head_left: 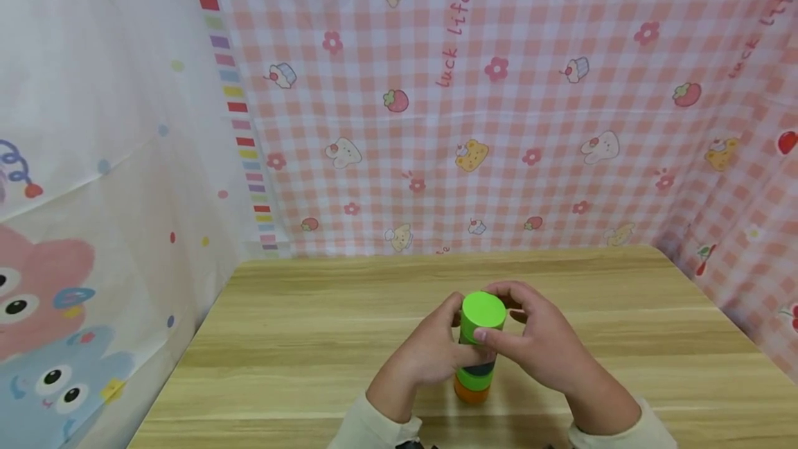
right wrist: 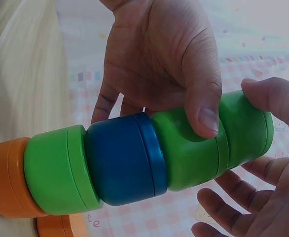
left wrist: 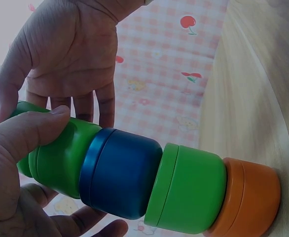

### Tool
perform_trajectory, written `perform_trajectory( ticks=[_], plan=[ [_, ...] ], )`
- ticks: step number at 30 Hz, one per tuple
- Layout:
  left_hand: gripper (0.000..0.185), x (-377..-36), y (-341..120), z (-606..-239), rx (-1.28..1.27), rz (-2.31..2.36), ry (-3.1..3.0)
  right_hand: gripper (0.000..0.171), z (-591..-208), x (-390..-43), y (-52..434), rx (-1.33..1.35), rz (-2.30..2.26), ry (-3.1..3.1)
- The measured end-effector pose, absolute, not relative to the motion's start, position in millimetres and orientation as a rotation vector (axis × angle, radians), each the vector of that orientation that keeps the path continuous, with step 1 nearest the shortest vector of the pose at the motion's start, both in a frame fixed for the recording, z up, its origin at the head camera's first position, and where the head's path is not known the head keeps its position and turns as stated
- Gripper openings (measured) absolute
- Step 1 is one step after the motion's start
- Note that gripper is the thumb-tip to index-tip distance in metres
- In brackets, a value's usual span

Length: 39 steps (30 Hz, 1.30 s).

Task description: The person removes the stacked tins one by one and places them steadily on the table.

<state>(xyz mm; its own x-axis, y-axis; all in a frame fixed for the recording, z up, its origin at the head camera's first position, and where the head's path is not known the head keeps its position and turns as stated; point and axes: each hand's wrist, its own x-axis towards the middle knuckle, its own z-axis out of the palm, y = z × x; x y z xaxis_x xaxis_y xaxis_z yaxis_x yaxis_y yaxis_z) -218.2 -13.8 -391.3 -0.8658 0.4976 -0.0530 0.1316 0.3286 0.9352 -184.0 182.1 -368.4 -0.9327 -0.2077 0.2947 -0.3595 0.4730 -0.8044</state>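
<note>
Several small round lidded jars stand in one upright stack on the table. An orange jar is lowest, under a light green jar. Above these come a dark blue jar, a second green jar and the top green jar. My left hand grips the second green jar from the left, thumb across its near side. With thumb and fingers, my right hand holds the top green jar from the right. Parts of the upper jars are hidden behind the hands in the head view.
The wooden table spreads around the stack. Low in the right wrist view, part of another orange object shows behind the stack. A pink checked cloth hangs along the back, and a white printed cloth on the left.
</note>
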Motion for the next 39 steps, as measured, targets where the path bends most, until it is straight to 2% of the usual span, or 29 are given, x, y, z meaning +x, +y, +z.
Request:
perform_trajectory(
  ticks=[39],
  plan=[
    [0.046,-218,-16,-392,0.568,1.578,2.246,0.045,-358,-188,185,0.511,1.394,-2.665]
  ],
)
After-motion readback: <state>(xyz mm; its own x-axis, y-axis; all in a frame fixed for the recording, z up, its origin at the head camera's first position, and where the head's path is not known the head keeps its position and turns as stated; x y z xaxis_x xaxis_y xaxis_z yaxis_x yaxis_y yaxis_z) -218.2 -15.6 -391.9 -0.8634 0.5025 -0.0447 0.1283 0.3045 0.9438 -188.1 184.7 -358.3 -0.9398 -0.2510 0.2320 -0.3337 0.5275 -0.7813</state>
